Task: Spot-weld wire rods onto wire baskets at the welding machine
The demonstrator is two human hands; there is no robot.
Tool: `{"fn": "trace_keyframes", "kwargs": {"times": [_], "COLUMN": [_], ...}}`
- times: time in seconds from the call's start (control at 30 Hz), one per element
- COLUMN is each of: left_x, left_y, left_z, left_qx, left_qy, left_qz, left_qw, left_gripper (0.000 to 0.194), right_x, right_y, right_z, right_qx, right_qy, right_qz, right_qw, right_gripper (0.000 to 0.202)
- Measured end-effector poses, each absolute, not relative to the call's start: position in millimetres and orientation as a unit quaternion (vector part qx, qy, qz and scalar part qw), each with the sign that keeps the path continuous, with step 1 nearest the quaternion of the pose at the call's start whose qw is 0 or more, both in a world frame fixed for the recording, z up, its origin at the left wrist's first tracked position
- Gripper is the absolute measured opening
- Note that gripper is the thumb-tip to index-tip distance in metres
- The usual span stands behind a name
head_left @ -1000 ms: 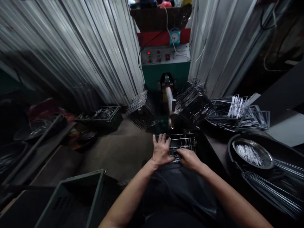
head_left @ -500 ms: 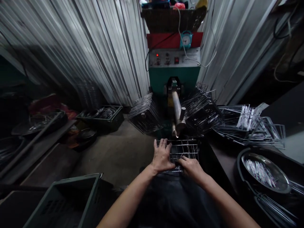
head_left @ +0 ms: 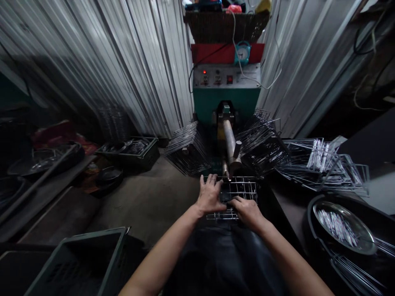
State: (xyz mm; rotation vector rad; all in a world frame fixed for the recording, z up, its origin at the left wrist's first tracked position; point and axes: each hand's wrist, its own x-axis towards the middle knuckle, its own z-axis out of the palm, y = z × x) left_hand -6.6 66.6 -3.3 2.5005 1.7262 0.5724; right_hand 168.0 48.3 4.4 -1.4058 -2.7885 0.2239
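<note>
steel wire, dull and shiny by turns: a grid lies low in front of the person, just above a dark apron, its far edge close under the tip of a metal arm; whether tip and wire touch, cannot tell. left hand open, fingers spread over the grid's left part, thumb pointing across toward the other hand. right hand on the near right part, fingers curled in; cannot tell if they pinch a wire or a small piece, dim there.

the arm juts from a green machine; red light lit on its grey panel, teal clock above. wire stacks either side of the arm: left one, right one. further right, a heap of frames; nearer, a black tub with a metal bowl of short bright pieces, long rods beside it. lower left, green crate. ribbed metal wall behind
</note>
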Motion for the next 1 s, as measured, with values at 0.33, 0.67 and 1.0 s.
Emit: {"fn": "trace_keyframes", "kwargs": {"times": [0.33,0.67,1.0], "left_x": [-2,-2,2], "left_y": [79,105,101], "left_z": [5,9,7], "left_qx": [0.805,0.784,0.789], "left_qy": [0.569,0.596,0.584], "left_qz": [0.165,0.171,0.185], "left_qw": [0.038,0.039,0.035], "left_gripper": [0.083,0.072,0.087], "right_x": [175,174,189], "right_y": [61,87,74], "right_z": [-5,-17,-36], "right_qx": [-0.436,-0.431,-0.464], "right_qy": [-0.898,-0.882,-0.828], "right_qz": [0.027,-0.058,-0.022], "right_qw": [0.060,0.183,0.313], "right_gripper": [0.032,0.032,0.033]}}
